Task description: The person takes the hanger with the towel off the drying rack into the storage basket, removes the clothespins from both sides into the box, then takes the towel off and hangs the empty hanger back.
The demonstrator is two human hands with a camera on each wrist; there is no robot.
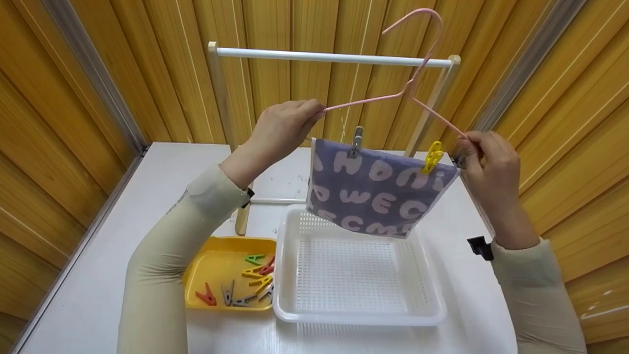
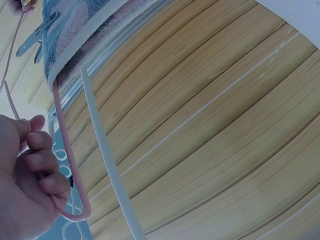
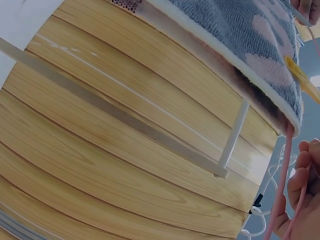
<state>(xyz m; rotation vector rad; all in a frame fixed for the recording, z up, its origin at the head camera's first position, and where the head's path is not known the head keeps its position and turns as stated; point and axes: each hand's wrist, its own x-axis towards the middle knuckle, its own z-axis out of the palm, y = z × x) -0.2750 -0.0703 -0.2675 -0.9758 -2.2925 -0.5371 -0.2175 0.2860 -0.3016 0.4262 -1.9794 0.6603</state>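
A pink wire hanger (image 1: 366,101) is held up in front of me, its hook at the top tilted to the right. My left hand (image 1: 282,130) grips its left shoulder, and my right hand (image 1: 496,182) pinches the wire near the right end. A purple-grey towel (image 1: 373,191) with pale pink letters hangs folded over the hanger's lower bar, as both wrist views show. Two clothespins sit on its top edge: a grey clothespin (image 1: 356,142) left of centre and a yellow clothespin (image 1: 433,157) close to the right corner.
Behind the hanger stands a rack with a white rod (image 1: 319,56) and wooden posts. Below the towel, a white perforated basket (image 1: 435,314) rests on the white table (image 1: 98,275). Left of it, a yellow tray (image 1: 209,260) holds several clothespins. Wood-patterned walls enclose the table.
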